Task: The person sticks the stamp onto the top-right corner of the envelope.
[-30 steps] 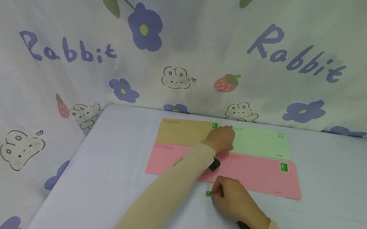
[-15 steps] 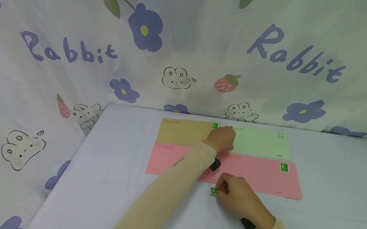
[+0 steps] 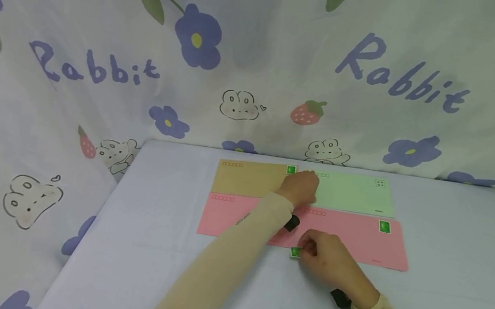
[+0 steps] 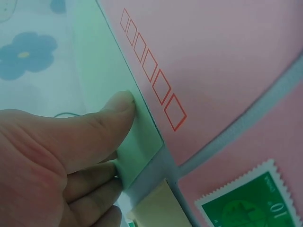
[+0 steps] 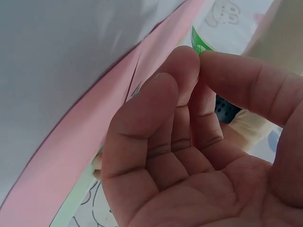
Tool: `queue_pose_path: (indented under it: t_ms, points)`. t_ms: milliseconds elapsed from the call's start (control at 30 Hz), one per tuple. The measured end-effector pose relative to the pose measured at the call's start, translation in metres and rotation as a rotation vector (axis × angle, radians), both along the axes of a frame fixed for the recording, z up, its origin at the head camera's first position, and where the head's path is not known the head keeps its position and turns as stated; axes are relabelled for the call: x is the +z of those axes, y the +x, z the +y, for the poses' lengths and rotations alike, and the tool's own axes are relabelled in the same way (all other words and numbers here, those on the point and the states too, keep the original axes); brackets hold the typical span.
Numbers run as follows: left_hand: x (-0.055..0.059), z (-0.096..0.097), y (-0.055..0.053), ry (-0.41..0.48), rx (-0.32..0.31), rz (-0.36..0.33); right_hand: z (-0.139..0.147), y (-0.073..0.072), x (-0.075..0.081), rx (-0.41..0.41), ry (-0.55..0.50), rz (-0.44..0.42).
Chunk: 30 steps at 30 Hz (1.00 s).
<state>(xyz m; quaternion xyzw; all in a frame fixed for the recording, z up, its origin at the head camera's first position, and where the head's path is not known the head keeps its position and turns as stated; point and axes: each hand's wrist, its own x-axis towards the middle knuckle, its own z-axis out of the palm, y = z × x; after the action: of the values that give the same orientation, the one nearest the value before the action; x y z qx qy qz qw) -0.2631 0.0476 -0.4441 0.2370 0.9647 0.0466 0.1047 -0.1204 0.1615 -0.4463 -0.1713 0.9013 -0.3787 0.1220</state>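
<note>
My left hand (image 3: 299, 187) rests on the left end of the light green envelope (image 3: 353, 195), its thumb (image 4: 102, 127) lying on the paper near the lower edge. In the head view my right hand (image 3: 326, 256) pinches a small green postage stamp (image 3: 295, 252) between thumb and index finger, over the near edge of the pink envelopes. The right wrist view shows the stamp (image 5: 201, 45) slightly curved, its lower part hidden by the fingertips. A square with small marks (image 3: 380, 183) is printed at the green envelope's top right corner.
A brown envelope (image 3: 248, 179) lies back left with a green stamp (image 3: 291, 170) at its corner. Two pink envelopes lie in front; the right pink one (image 3: 359, 245) bears a stamp (image 3: 384, 227), and the left pink one (image 3: 222, 221) has a stamp (image 4: 248, 201) too. Patterned cloth hangs behind.
My right hand has moved right and slightly away from me with the stamp, of which more shows now. My left hand stays on the green envelope.
</note>
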Motion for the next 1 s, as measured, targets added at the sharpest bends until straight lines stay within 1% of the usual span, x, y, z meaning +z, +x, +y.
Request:
queue_pose_path:
  t_ms: [233, 433, 600, 700, 867, 1000]
  points:
    - [-0.001, 0.000, 0.000, -0.017, 0.003, 0.005, 0.008, -0.006, 0.005, -0.014, -0.002, 0.008]
    - [-0.003, 0.001, -0.001, -0.034, 0.008, 0.001, 0.014, -0.010, 0.009, -0.061, 0.001, -0.043]
    - [-0.004, 0.000, -0.001, -0.019, 0.033, -0.014, 0.021, -0.015, 0.009, -0.084, -0.019, -0.069]
    - [-0.003, -0.001, 0.000, -0.011, 0.041, -0.018, 0.025, -0.017, 0.008, -0.103, -0.021, -0.068]
    - [-0.001, 0.000, 0.000, -0.023, 0.045, -0.028, 0.030, -0.020, 0.008, -0.128, -0.014, -0.055]
    - [0.000, 0.001, 0.000, -0.046, 0.034, -0.039, 0.037, -0.022, 0.006, -0.153, -0.003, -0.059]
